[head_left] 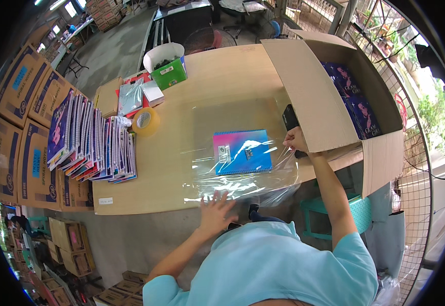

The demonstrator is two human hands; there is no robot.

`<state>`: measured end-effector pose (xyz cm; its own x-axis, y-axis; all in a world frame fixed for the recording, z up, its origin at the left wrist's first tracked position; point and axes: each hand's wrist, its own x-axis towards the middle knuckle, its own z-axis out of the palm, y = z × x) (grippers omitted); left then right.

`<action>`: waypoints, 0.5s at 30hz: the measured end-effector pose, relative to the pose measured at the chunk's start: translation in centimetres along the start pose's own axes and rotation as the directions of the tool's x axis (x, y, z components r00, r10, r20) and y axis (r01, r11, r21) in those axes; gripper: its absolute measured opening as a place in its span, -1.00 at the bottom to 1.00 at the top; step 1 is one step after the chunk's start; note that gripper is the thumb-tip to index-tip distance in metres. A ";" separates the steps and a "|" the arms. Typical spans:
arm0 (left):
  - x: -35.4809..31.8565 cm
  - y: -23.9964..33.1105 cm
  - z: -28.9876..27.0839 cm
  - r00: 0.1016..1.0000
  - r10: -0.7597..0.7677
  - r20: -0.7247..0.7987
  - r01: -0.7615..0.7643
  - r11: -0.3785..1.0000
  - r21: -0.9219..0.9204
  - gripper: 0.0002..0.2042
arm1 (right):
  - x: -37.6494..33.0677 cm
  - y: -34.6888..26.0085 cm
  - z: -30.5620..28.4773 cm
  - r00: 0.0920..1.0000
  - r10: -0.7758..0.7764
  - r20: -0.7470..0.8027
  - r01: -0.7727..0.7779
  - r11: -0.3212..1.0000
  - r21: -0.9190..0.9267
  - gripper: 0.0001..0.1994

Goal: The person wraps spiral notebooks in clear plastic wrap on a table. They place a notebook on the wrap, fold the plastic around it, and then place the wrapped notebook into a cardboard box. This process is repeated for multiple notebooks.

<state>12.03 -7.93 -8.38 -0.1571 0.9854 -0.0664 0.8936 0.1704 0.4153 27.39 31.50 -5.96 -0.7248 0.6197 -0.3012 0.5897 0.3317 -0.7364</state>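
Spiral notebook (243, 153) (pink-to-blue cover, bright with reflections) lying flat on the table (227, 71), with clear plastic film (202, 179) spread about it. The left hand (215, 213), fingers spread, is at the film's near edge. The right hand (297, 140) is beside a black object (290, 117) and the open carton (317, 94); whether its bent fingers pinch the film cannot be told.

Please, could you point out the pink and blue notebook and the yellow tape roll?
Pink and blue notebook (242, 153), head view: middle of its cover.
Yellow tape roll (154, 123), head view: its rim.
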 end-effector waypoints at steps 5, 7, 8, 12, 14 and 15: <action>6.4 1.1 -0.6 0.851 0.045 -0.524 -0.138 0.980 -0.140 -0.50 | 2.4 0.7 0.2 0.997 -0.067 0.048 0.068 0.997 -0.022 -0.90; 9.0 2.7 0.5 0.910 0.137 -0.392 -0.182 0.980 -0.080 -0.41 | 3.8 1.5 -0.1 0.997 -0.066 0.033 0.070 0.990 -0.122 -0.90; 10.1 4.0 0.2 0.935 0.106 -0.339 -0.121 0.992 -0.025 -0.37 | 4.3 1.8 -0.3 0.998 -0.066 0.020 0.068 0.983 -0.170 -0.90; 12.5 4.4 1.1 0.972 -0.056 -0.227 0.076 0.994 0.080 -0.31 | 3.8 1.3 -1.1 0.899 -0.402 -0.174 0.319 0.874 -0.368 -0.89; 13.0 4.2 1.2 0.980 -0.080 -0.180 0.089 0.995 0.040 -0.31 | 6.6 0.2 1.3 0.825 -0.427 -0.370 0.314 0.891 -0.329 -0.89; 13.0 4.4 1.0 0.982 -0.097 -0.161 0.107 0.993 0.054 -0.30 | 8.2 -1.1 2.9 0.776 -0.434 -0.458 0.320 0.897 -0.306 -0.88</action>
<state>14.34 5.69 -8.33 -0.3085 0.9503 0.0407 0.8931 0.2747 0.3564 19.78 34.18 -9.35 -0.6547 0.6629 0.3631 0.4053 0.7134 -0.5716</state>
